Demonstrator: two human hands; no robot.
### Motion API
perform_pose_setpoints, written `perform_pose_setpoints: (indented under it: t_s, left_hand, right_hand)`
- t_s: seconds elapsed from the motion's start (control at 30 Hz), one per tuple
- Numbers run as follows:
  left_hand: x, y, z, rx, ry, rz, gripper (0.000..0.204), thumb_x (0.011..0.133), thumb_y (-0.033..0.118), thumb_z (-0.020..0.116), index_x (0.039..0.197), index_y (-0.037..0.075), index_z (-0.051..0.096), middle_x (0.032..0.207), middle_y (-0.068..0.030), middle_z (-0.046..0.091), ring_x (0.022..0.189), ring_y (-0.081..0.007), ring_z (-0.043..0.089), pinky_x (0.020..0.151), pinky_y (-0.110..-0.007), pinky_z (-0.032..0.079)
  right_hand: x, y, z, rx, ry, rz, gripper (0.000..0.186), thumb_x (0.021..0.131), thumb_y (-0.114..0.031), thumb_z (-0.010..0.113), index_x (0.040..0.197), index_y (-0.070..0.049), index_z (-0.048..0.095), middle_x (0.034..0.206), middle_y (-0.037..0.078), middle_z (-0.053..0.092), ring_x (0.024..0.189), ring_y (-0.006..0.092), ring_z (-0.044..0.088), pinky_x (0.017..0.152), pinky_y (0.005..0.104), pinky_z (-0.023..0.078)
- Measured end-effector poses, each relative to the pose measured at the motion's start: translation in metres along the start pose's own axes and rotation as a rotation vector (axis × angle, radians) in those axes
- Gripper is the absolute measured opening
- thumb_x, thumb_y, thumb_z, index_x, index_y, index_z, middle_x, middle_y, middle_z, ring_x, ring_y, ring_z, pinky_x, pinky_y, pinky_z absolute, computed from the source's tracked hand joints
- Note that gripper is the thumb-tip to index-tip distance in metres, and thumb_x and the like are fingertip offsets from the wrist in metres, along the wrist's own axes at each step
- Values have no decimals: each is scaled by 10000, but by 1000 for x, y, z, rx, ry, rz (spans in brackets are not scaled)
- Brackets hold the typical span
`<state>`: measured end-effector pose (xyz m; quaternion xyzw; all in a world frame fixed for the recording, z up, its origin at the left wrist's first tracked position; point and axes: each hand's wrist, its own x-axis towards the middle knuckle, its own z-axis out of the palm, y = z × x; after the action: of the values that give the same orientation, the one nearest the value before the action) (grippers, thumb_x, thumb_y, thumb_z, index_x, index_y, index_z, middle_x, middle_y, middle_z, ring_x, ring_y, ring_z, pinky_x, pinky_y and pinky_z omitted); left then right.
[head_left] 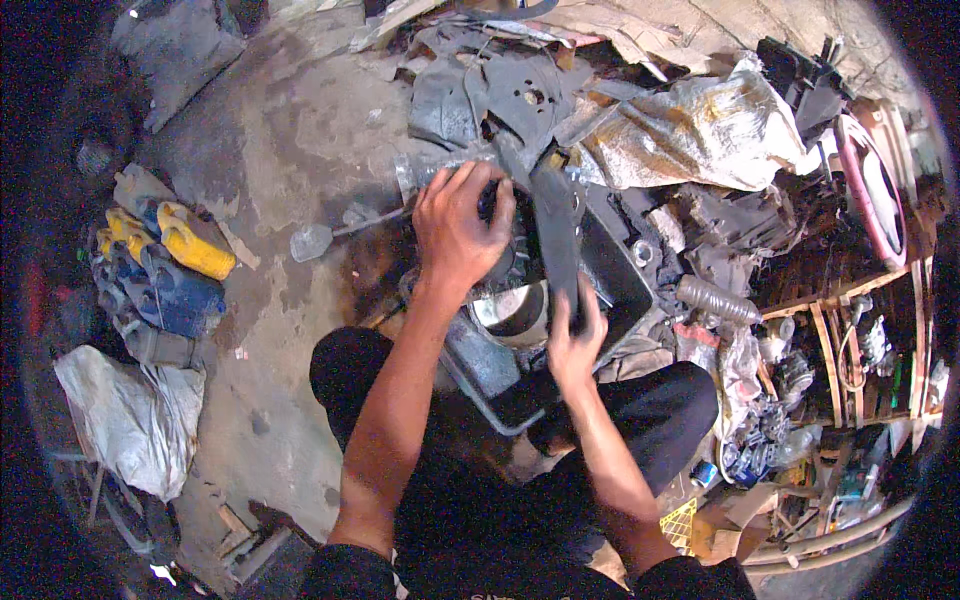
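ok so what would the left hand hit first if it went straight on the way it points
Past the dark part it touches, the left hand would probably meet the grey sheeting beyond the black tray, though depth is unclear.

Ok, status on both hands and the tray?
Left hand curled around dark part. Right hand gripping dark flat bar. Black tray below, round metal part inside. Bar hides some of tray.

A grimy workshop: stained concrete floor (265, 310), heap of small metal parts (757, 440), dirty white sack (700, 130).
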<state>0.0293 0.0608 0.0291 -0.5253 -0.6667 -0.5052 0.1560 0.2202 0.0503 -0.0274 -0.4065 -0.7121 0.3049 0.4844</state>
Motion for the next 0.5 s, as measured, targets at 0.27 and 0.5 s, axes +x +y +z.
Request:
perform_pose_setpoints:
  t_s: [0.27, 0.5]
  left_hand:
    - [4, -5, 1, -13, -24, -19, 94, 834, 198, 628, 853, 106, 623, 862, -72, 640, 805, -334, 599, 729, -448, 467]
    - [-1, -3, 6, 33, -56, 36, 176, 891, 232, 617, 966, 75, 642, 970, -134, 660, 901, -361, 610, 809, -444, 483]
  right_hand:
    - [16, -9, 8, 13, -15, 42, 341, 874, -69, 632, 1174, 88, 591, 1139, 255, 647, 1063, 327, 642, 942, 388, 472]
    - [18, -3, 5, 6, 43, 45, 350, 877, -92, 650, 1180, 75, 600, 1135, 246, 652, 1060, 302, 642, 937, 375, 473]
